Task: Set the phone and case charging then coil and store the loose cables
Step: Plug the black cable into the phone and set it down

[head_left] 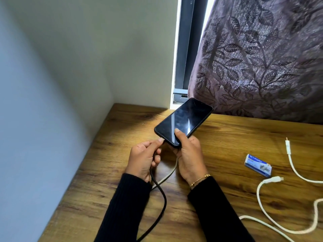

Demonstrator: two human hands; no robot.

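1. Right hand grips the black glossy slab phone above the wooden desk, tilted, seemingly to expose its port.
2. Left hand pinches the thin black cable at the phone's bottom edge, apparently plugging in.
3. Loose white cables lie uncoiled, well apart.

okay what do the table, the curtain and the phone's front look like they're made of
Table: wood or a wood-look laminate, brown grain and dark knots, low sheen; which one is unclear.
Curtain: woven fabric, mauve with a raised darker leaf pattern, slightly shimmery.
Phone, held by the right hand: the front looks like glossy glass, with bright streak reflections; the dark rim is probably plastic.
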